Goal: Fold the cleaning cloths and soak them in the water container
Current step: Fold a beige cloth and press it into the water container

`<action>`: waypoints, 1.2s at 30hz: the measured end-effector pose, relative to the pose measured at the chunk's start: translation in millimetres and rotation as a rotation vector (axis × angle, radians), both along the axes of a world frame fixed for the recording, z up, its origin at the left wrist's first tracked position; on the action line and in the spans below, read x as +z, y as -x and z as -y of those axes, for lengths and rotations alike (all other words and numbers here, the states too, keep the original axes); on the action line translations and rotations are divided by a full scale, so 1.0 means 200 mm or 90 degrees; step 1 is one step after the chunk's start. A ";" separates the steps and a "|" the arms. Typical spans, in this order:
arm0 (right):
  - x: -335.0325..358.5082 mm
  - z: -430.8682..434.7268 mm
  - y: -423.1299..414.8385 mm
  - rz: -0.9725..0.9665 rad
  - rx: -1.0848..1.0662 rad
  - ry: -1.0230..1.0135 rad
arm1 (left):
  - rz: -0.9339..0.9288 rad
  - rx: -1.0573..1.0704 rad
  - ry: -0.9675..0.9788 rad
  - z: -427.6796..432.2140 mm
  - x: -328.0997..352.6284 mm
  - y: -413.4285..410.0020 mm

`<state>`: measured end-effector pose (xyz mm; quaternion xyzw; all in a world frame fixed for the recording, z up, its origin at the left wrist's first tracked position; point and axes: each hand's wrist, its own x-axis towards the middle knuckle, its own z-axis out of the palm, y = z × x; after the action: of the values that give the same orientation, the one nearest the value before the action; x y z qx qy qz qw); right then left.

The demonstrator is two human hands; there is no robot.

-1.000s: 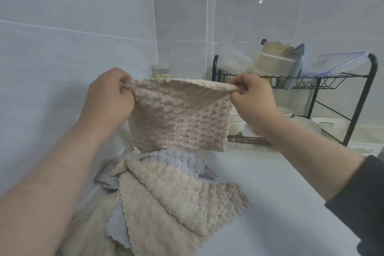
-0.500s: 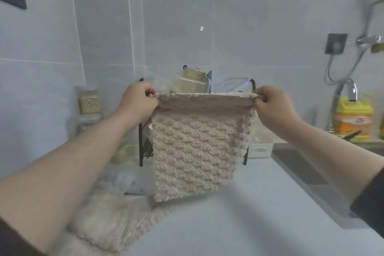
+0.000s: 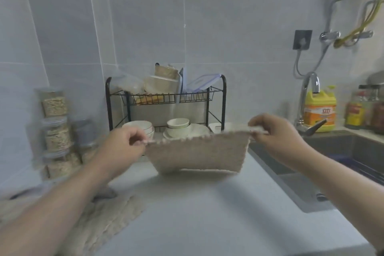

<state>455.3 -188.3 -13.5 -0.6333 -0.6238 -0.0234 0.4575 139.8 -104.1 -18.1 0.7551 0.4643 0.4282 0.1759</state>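
The left hand and right hand are each pinching a top corner of a beige, nubby cleaning cloth. They are stretching it taut at mid-frame, long axis running left to right, with its lower edge hanging close to the counter. The sink is lying at the right, nearer the right hand. More cloths are lying lower left.

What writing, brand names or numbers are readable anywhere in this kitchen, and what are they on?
No text here reads clearly.
Yellow detergent bottle: white logo on the orange label, too blurred to read.
Bottles right of it: red labels, too blurred.
Stacked jars: no label visible.
Beige cloth: no print.
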 end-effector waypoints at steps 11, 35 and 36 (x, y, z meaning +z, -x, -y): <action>-0.46 0.27 -0.02 -0.024 0.096 0.384 | -0.212 -0.150 0.223 0.12 -0.49 0.13; -0.66 -0.60 -0.11 0.208 -0.101 0.429 | -0.443 0.030 0.234 -0.75 -0.63 -0.25; -0.66 -0.61 -0.11 0.228 -0.090 0.442 | -0.460 0.024 0.241 -0.76 -0.63 -0.25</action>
<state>478.0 -65.8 -146.2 -0.7776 -0.6194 0.0476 0.0970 189.4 46.9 -143.4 0.8028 0.5802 0.0457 0.1294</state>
